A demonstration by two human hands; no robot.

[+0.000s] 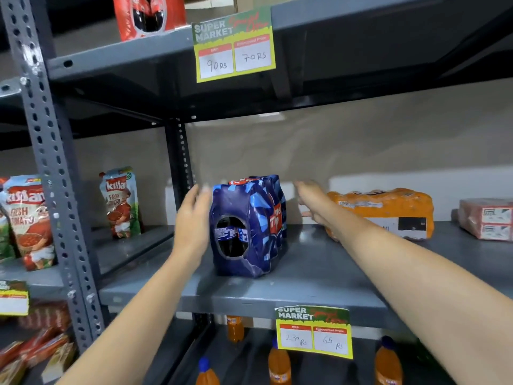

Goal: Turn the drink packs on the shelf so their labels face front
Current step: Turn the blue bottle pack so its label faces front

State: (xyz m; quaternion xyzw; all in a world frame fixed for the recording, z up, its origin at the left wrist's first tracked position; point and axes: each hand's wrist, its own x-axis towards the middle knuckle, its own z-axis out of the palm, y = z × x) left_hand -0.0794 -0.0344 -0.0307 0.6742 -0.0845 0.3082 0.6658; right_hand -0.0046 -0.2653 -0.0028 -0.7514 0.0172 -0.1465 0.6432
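A blue shrink-wrapped drink pack (248, 226) stands upright on the grey shelf (305, 276), its end with the oval hole turned toward me and its red label on the right side. My left hand (191, 218) lies flat against the pack's left side, fingers spread. My right hand (313, 202) reaches past the pack's right rear, fingers apart, a small gap from the wrap. An orange drink pack (388, 211) lies on its side to the right, a white label patch facing front. A red pack (487, 222) sits at the far right.
Tomato ketchup pouches (120, 202) stand on the neighbouring shelf to the left, behind a perforated steel post (52, 173). A red drink pack (150, 16) sits on the shelf above. Price tags (234, 47) hang from the shelf edges. Orange bottles (279, 365) stand below.
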